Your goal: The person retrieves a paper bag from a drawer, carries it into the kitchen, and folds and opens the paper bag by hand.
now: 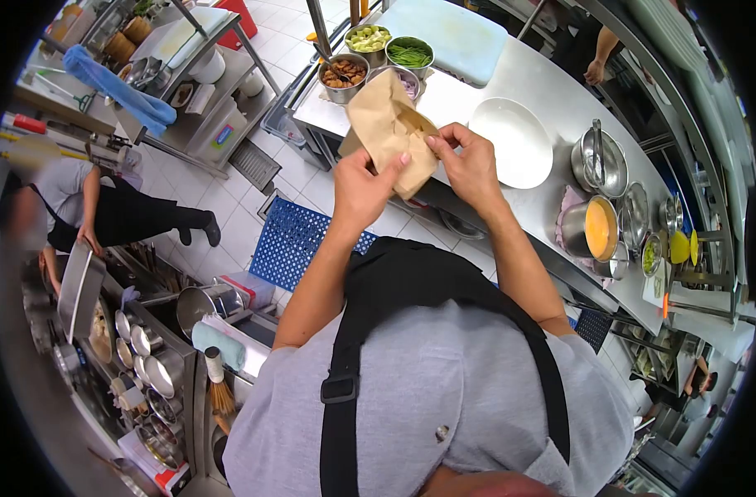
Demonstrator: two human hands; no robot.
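Note:
A brown paper bag [386, 116] is held up in front of me, over the near edge of the steel counter. My left hand [365, 186] grips its lower left side, thumb on the front. At its right edge, my right hand [467, 161] pinches the paper between thumb and fingers. The bag looks creased, and what it contains, if anything, is hidden. Just behind it stand metal tins of browned pieces [343, 73], pale green chunks [367, 38] and green strips [409, 53]. A tin of chopped purple pieces [408, 83] is partly covered by the bag.
On the counter [510, 217] are a white oval dish [510, 142], a pale cutting board [448, 33], a steel bowl [600, 161] and a pot of orange liquid [600, 228]. A co-worker [88, 195] holds a metal tray at left. A blue mat [299, 240] lies on the floor.

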